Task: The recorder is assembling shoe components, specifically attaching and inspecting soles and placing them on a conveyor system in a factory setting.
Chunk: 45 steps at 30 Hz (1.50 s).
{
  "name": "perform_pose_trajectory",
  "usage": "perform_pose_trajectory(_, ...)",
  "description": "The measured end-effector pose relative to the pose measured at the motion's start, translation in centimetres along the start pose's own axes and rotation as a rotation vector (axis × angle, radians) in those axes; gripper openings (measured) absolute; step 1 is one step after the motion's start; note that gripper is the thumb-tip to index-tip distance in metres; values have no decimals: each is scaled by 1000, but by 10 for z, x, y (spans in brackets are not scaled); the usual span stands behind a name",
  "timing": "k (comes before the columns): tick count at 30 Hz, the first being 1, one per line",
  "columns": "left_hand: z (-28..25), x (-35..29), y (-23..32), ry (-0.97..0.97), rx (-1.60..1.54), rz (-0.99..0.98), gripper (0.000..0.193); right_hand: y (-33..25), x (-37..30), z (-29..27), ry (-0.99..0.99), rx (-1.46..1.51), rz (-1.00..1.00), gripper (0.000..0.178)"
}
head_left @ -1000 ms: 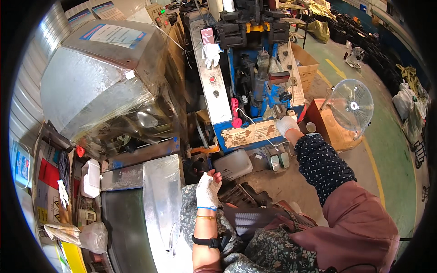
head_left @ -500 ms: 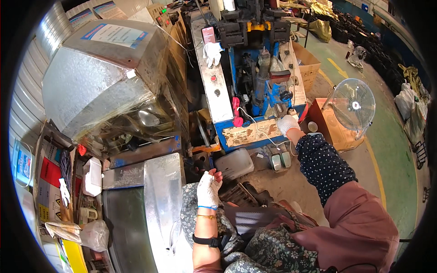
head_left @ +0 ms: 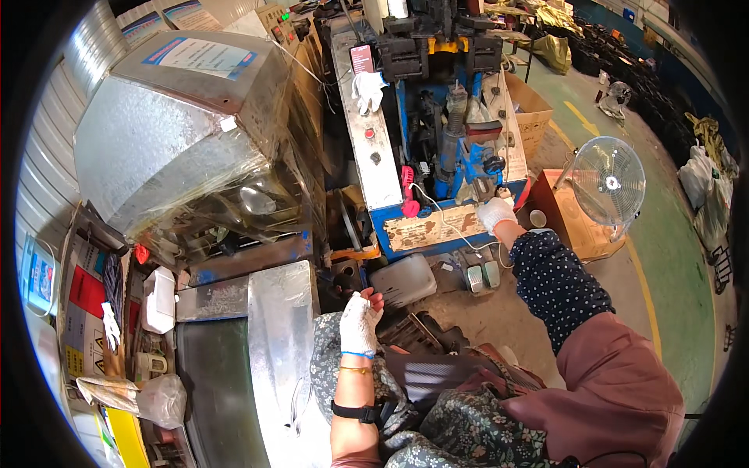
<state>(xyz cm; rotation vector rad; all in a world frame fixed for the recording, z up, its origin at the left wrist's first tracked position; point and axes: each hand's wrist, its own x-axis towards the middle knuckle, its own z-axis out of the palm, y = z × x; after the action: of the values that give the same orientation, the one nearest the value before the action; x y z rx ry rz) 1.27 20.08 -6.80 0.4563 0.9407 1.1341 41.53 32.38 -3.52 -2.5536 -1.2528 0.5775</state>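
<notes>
My right hand [head_left: 497, 214], in a white knit glove, reaches to the front right corner of the blue machine [head_left: 380, 222]. Its fingers bend over a small part there, which the glove mostly hides. My left hand [head_left: 360, 326] hovers by my lap, with bare fingertips showing from its white glove. Those fingers are loosely curled and slightly apart, with nothing visible in them. A pink handheld fan [head_left: 409, 195] with a white cable stands at the machine's front edge. Higher up, black clamps and a dark, dusty column [head_left: 452, 117] fill the machine's middle.
A large metal hood [head_left: 156, 109] rises at the left above a dark conveyor belt [head_left: 214, 382]. Right of the machine, a round fan [head_left: 608, 181] stands by a cardboard box [head_left: 550, 210]. Below lie a grey bin [head_left: 403, 281] and foot pedals [head_left: 482, 277].
The whole view has shifted slightly, so the machine sits a little lower and farther right. Both hands keep nearly the same places and poses.
</notes>
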Motion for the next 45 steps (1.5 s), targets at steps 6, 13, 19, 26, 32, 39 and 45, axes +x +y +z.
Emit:
perform_pose_trajectory(6, -1, -8, 3, 4, 17, 27, 43, -9, -10, -2, -2, -3, -11, 41)
perform_pose_trajectory(13, 3, -1, 1, -21, 24, 15, 42, 21, 26, 16, -10, -228, -210, 47)
perform_pose_trajectory(19, -2, -2, 0, -26, 6, 22, 41, -1, -5, -5, -3, 19, 11, 46)
perform_pose_trajectory(26, 1, -4, 0, 20, 6, 2, 40, 8, 1, 5, 17, -194, -243, 45)
perform_pose_trajectory(32, 5, -5, 2, -28, -3, 25, 41, 20, 21, 11, 18, -390, -372, 43)
perform_pose_trajectory(39, 4, -4, 1, -13, 20, 23, 42, 8, 8, 5, 1, -23, -95, 48)
perform_pose_trajectory(45, 4, -3, 0, -2, 9, 23, 42, 14, 18, 12, 8, -22, -114, 50)
